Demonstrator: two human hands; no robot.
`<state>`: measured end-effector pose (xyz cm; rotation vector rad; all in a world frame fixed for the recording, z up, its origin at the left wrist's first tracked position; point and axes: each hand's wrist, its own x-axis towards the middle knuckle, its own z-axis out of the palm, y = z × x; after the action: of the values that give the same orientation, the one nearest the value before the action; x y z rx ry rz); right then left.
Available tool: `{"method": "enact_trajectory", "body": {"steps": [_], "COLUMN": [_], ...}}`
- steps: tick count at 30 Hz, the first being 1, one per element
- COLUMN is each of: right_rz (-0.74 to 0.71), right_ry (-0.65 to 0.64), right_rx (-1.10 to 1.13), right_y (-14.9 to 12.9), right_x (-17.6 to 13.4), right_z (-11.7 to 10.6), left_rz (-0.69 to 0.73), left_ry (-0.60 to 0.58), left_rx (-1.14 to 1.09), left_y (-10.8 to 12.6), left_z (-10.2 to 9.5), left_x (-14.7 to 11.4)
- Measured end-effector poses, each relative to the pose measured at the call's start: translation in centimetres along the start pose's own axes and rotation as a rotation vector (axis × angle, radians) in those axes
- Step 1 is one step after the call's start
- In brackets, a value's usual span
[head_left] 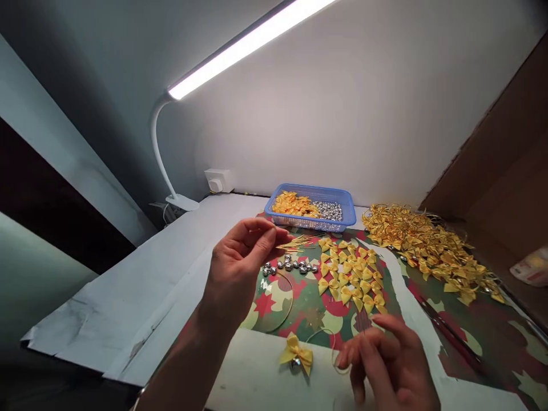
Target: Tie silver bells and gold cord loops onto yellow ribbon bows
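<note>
My left hand (pixel 240 268) is raised above the table, thumb and forefinger pinched on a thin gold thread (pixel 286 297) that curves down in a loop. My right hand (pixel 389 365) is low at the front, fingers curled near the other end of the thread, beside a yellow ribbon bow (pixel 296 353) with a small silver bell under it. Beyond lie a row of silver bells (pixel 291 266), several yellow bows (pixel 351 275) laid out in rows, and a bundle of gold thread pieces (pixel 296 243).
A blue basket (pixel 346 221) at the back holds yellow bows and silver bells. A heap of finished gold-threaded bows (pixel 428 245) lies at the right. A camouflage-patterned sheet (pixel 479 319) covers the table. A white desk lamp (pixel 180 201) is clamped at the back left; cardboard stands at the right.
</note>
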<state>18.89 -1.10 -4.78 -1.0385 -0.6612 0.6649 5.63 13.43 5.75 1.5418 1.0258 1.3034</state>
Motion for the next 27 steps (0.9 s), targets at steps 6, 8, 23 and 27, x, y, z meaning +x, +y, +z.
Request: {"method": "enact_trajectory", "body": {"steps": [6, 8, 23, 27], "right_rz": [0.062, 0.053, -0.259, -0.445], "right_ry": [-0.092, -0.124, -0.359, -0.524], "right_rx": [-0.115, -0.146, -0.47, -0.648], "right_y": [-0.7, -0.5, -0.7, -1.4], "right_x": [0.4, 0.6, 1.6, 1.5], "right_z": [-0.9, -1.1, -1.1, 0.7], "left_rz": [-0.049, -0.053, -0.03, -0.024], "left_ry": [-0.223, -0.328, -0.373, -0.292], "left_rx": [0.358, 0.5, 0.89, 0.852], "left_y": [-2.6, -3.7, -5.1, -5.2], "left_z": [-2.4, -2.5, -4.1, -5.4], "left_x": [-5.0, -5.9, -7.0, -5.8]}}
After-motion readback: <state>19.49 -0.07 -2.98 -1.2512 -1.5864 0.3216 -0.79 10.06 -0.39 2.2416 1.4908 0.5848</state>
